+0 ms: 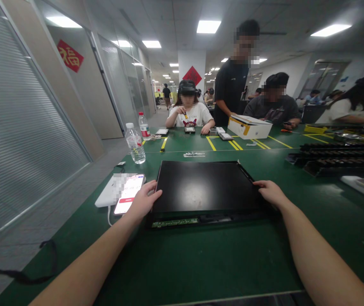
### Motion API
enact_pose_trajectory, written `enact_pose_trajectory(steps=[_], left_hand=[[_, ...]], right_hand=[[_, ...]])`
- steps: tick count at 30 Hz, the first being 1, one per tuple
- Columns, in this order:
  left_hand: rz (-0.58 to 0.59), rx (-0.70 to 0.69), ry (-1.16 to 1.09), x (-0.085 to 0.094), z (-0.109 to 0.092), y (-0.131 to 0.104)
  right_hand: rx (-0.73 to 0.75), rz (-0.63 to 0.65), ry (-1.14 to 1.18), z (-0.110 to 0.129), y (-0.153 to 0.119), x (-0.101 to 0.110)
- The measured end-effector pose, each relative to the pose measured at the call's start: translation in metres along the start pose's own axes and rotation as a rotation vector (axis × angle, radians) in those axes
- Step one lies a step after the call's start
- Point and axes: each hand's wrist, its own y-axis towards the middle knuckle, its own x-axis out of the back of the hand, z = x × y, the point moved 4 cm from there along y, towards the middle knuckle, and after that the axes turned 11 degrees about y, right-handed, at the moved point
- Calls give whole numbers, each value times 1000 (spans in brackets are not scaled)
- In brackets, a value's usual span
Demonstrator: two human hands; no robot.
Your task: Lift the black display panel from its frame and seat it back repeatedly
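A flat black screen panel [197, 185] lies in front of me over a shallow black frame [247, 171], which shows along its right and near sides. A strip of green circuit board [175, 222] is exposed at the near edge. My left hand [144, 199] grips the panel's left edge, thumb near the top surface. On the opposite side, my right hand [270, 193] pinches the right edge; its lower fingers are hidden beneath. Whether the panel touches the frame all round, I cannot tell.
Left of the panel are a lit phone [129, 193], a white box-like device [107, 195] and water bottles [135, 146]. Dark slotted racks [338, 157] stand at right. Across the green table [220, 263] are a white-and-yellow box [248, 127] and several people at work.
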Motion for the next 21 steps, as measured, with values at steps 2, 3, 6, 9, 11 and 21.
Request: enact_pose_trajectory(steps=[2,3,6,9,11,21], left_hand=[[-27,-53,118,3,2,3],[-24,-73,161,3,5,5],[-16,-104,263,5,17,12],[36,-140,432,4,30,19],[52,-163,482,3,36,23],[66,-165,616,1,33,20]], right_hand=[[4,-8,11,-1,1,0],[9,-13,13,-2,2,0],[6,-3,20,-2,3,0],[-45,27,43,-2,3,-1],[-63,27,56,-2,2,-2],[-80,29,126,-1,0,-2]])
